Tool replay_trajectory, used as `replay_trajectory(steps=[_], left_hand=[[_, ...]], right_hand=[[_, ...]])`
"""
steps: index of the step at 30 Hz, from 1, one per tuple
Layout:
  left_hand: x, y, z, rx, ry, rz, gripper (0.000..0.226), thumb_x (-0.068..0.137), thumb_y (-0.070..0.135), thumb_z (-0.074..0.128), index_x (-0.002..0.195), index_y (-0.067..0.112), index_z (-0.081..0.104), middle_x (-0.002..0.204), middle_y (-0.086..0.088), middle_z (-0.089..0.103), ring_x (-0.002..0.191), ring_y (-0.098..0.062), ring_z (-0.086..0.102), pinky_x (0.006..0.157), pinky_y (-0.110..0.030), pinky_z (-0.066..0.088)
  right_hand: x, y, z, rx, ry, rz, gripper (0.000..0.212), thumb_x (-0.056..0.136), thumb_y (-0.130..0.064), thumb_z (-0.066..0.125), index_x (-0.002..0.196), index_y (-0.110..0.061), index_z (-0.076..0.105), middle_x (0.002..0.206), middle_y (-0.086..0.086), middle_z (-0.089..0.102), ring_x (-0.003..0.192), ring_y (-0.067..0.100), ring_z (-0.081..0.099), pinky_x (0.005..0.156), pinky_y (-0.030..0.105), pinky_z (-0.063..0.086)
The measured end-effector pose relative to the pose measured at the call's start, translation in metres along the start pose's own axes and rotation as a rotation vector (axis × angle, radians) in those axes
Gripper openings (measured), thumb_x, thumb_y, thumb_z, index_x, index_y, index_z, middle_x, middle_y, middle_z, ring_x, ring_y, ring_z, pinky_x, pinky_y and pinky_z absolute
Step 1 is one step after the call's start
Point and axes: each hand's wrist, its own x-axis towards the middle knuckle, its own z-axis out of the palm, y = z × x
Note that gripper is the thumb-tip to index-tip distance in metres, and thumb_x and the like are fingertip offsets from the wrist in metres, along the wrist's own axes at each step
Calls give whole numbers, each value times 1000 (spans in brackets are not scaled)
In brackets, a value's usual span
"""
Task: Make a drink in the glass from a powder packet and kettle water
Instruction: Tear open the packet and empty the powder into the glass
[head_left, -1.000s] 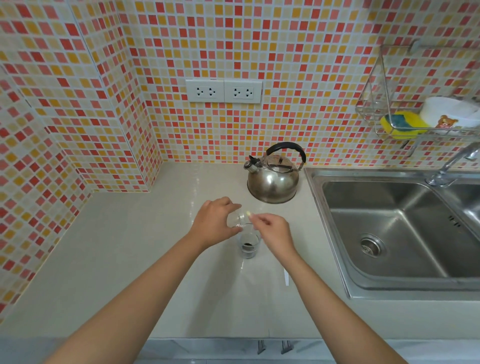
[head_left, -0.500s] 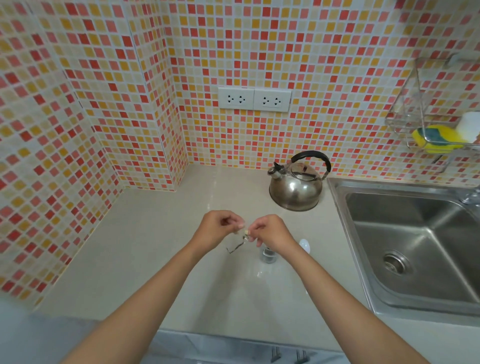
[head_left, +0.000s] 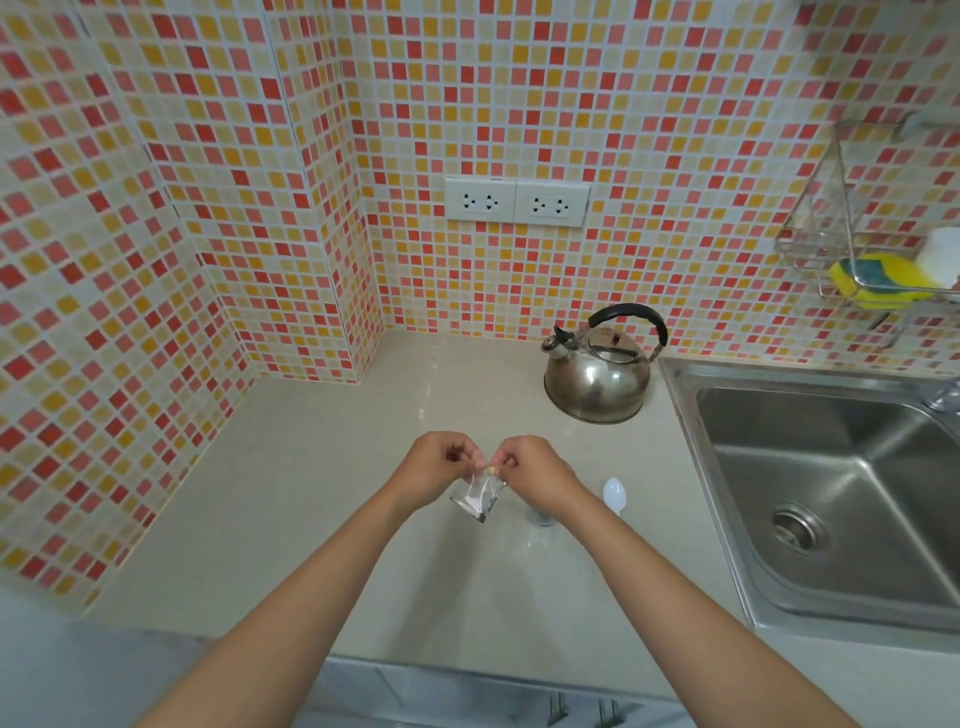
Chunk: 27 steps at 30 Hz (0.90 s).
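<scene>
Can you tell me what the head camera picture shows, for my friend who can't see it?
Two hands, the left hand and right hand, pinch the top of a small clear packet above a pale counter. A white spoon lies to the right, and a steel kettle stands behind, beside a sink.

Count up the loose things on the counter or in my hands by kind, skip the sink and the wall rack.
Kettle: 1
Spoon: 1
Glass, mostly hidden by right hand: 1
Powder packet, pinched with left hand too: 1
Total: 4
</scene>
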Motion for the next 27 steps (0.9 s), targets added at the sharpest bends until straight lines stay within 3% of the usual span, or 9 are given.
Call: replay_trajectory(steps=[2,5,11,14,18,21,23,25,27], left_hand=[[2,2,2,105,1,-15,21,87,7,65,69,18,64,69,-4,67,66,-14,60,69,-26,45],[5,2,2,193,11,-19,20,89,12,63,70,19,62,68,-3,67,67,-16,58,64,-25,42],[5,6,9,159,40,-2,20,85,11,67,68,21,65,64,1,68,63,-15,59,63,-26,43],[4,5,8,164,26,14,20,83,9,69,66,18,66,59,-3,65,56,-13,55,52,-19,39],[3,5,7,164,-32,42,13,82,11,72,70,16,71,62,-6,66,55,-9,56,48,-12,38],[2,4,10,105,-47,64,11,81,14,73,72,19,73,64,-2,67,60,-8,55,56,-15,39],[0,0,10,43,-38,67,5,80,16,75,84,18,74,69,0,68,65,-9,57,64,-14,42],[-2,-5,8,-18,-16,44,13,79,12,76,92,14,71,76,-7,67,69,-13,59,70,-20,46],[-3,-11,4,-39,12,42,8,80,3,72,82,10,71,74,-14,64,66,-18,58,70,-27,47]], right_hand=[[-1,1,1,63,23,5,11,84,-8,58,81,-7,68,73,2,55,58,9,47,46,7,34],[-3,3,-1,146,15,43,10,84,-7,59,81,-4,68,67,4,59,52,10,48,56,23,42],[-5,9,-5,73,14,70,15,85,-5,56,78,-5,69,58,-3,57,49,5,46,52,20,39],[-7,10,-6,17,-9,62,15,81,-9,58,72,-13,69,58,-7,59,51,6,49,58,22,42],[-11,6,-6,51,-14,34,13,80,-7,60,71,-12,68,59,-6,55,51,6,47,53,21,39],[-12,5,-5,69,24,63,18,76,-1,57,65,-11,67,64,3,60,49,9,47,53,21,40],[-12,7,-5,106,48,103,17,74,1,58,65,-9,69,62,5,62,48,11,48,56,24,42],[-10,10,-5,167,79,146,20,74,0,59,60,-10,69,49,-4,60,43,9,50,57,25,43],[-11,12,-6,231,88,180,14,75,-6,64,64,-13,70,39,-9,56,37,4,50,54,24,43]])
